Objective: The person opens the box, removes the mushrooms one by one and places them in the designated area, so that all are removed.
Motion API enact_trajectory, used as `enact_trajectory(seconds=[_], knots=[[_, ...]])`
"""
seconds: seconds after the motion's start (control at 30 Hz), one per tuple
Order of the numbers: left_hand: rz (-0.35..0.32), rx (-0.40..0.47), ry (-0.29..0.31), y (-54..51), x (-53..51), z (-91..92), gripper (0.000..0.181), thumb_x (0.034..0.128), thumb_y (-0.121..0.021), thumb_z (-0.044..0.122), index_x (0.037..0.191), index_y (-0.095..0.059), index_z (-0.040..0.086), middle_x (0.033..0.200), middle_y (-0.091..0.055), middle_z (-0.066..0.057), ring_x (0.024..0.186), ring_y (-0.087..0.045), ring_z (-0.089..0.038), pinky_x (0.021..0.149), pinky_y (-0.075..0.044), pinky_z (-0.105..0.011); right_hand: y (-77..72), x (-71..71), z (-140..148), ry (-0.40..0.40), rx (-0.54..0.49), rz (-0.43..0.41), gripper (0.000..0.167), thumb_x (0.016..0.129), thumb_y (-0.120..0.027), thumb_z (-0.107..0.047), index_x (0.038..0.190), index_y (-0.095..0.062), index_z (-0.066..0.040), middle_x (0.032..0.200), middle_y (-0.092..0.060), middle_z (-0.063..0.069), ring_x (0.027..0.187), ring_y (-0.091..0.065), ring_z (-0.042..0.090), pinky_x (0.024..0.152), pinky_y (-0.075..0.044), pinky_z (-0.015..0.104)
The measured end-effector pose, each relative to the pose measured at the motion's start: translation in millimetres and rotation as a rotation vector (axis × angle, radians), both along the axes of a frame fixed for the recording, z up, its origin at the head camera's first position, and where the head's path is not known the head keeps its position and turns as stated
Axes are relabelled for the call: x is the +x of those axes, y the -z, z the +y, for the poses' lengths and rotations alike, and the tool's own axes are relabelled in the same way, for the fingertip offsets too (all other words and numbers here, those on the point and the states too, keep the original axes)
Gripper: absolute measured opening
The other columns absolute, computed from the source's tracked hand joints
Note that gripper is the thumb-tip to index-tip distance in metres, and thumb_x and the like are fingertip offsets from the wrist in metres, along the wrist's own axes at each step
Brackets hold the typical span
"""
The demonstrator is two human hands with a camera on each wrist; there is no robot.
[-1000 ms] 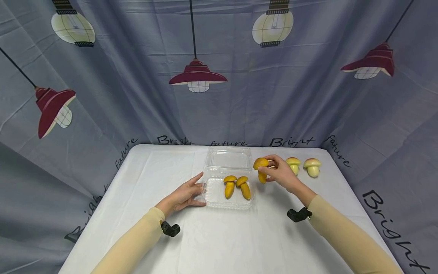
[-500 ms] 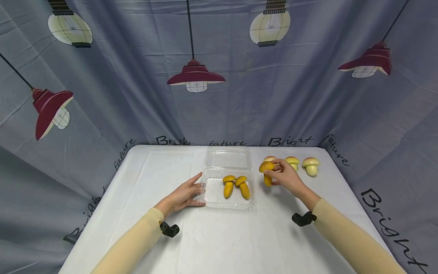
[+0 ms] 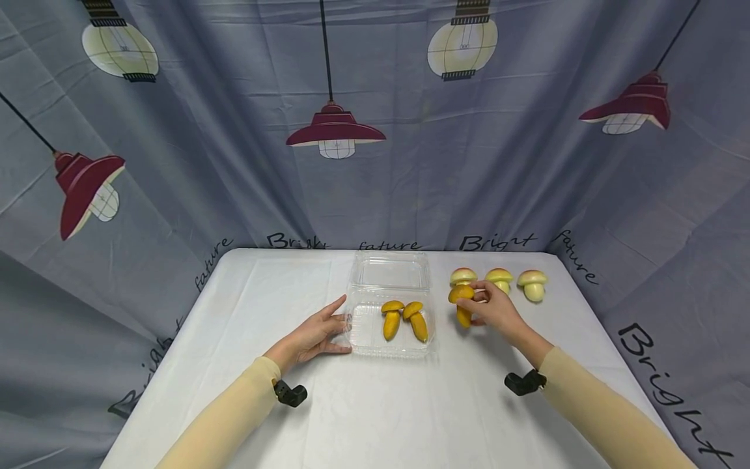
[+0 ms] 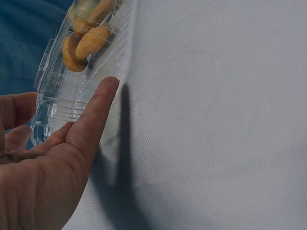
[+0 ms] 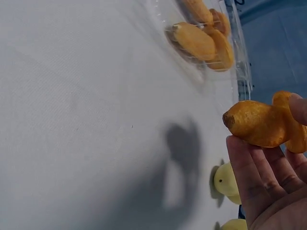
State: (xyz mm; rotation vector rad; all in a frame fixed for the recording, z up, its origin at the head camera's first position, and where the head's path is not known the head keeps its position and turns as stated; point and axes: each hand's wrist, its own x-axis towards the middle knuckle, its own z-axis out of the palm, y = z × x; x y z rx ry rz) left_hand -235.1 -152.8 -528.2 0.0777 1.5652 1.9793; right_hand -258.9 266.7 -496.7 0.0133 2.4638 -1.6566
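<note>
Yellow mushroom [image 3: 461, 294] being pinched by right hand [image 3: 498, 312], right of container [image 3: 368, 333]; spread left hand [image 3: 312, 335], container's left, best being braced lightly.

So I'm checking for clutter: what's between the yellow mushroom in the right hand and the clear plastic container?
In the head view, only bare white tablecloth shows between mushroom and container.

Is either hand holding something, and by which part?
The right hand holds a yellow-orange mushroom, thumb at its cap, fingers along its side. The left hand grips nothing.
</note>
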Motion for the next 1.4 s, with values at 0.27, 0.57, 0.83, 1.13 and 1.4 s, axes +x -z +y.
enact_trajectory(seconds=[0.27, 0.57, 0.83, 1.13, 1.4], knots=[[0.001, 0.005, 0.004, -0.6, 1.2, -0.2, 0.078, 0.1046, -0.041, -0.004, 0.167, -0.006, 0.027, 0.166, -0.015, -0.027, 0.138, -0.041, -0.048, 0.095, -0.056, -0.055, 7.3, 3.3, 6, 0.007, 0.03, -0.006, 0.071, 0.092, -0.079, -0.032, 0.142, -0.043, 0.002, 0.116, -0.056, 0.022, 0.092, -0.065, 0.025, 0.074, -0.064, 0.042], [-0.013, 0.012, -0.01, -0.1, 1.7, -0.3, 0.077, 0.1053, -0.044, -0.003, 0.167, -0.009, 0.029, 0.166, -0.013, -0.026, 0.139, -0.039, -0.048, 0.096, -0.056, -0.055, 13.7, 8.4, 10, 0.047, 0.079, -0.083, 0.071, 0.091, -0.08, -0.035, 0.141, -0.044, 0.001, 0.114, -0.054, 0.019, 0.089, -0.064, 0.026, 0.074, -0.064, 0.041], [-0.008, 0.008, -0.013, -0.6, 1.9, -0.3, 0.077, 0.1051, -0.044, -0.003, 0.167, -0.01, 0.028, 0.166, -0.013, -0.027, 0.138, -0.04, -0.049, 0.095, -0.056, -0.055, 18.0, 13.1, 13, 0.05, 0.082, -0.133, 0.069, 0.092, -0.078, -0.033, 0.139, -0.043, 0.003, 0.113, -0.059, 0.02, 0.082, -0.068, 0.023, 0.074, -0.064, 0.041], [-0.003, 0.007, -0.009, -1.2, 3.1, -0.8, 0.076, 0.1057, -0.043, -0.002, 0.167, -0.009, 0.028, 0.166, -0.013, -0.027, 0.139, -0.039, -0.049, 0.096, -0.056, -0.055, 24.9, 12.3, 14, 0.056, 0.075, -0.165, 0.069, 0.092, -0.078, -0.033, 0.138, -0.042, 0.005, 0.115, -0.062, 0.022, 0.084, -0.069, 0.022, 0.072, -0.064, 0.041], [-0.01, 0.009, -0.013, -0.6, 2.1, 0.0, 0.077, 0.1051, -0.044, -0.003, 0.167, -0.01, 0.028, 0.166, -0.013, -0.027, 0.14, -0.037, -0.049, 0.096, -0.055, -0.056, 25.6, 9.7, 11, 0.088, 0.083, -0.196, 0.069, 0.092, -0.078, -0.032, 0.136, -0.042, 0.007, 0.116, -0.061, 0.023, 0.082, -0.066, 0.021, 0.068, -0.064, 0.038]])
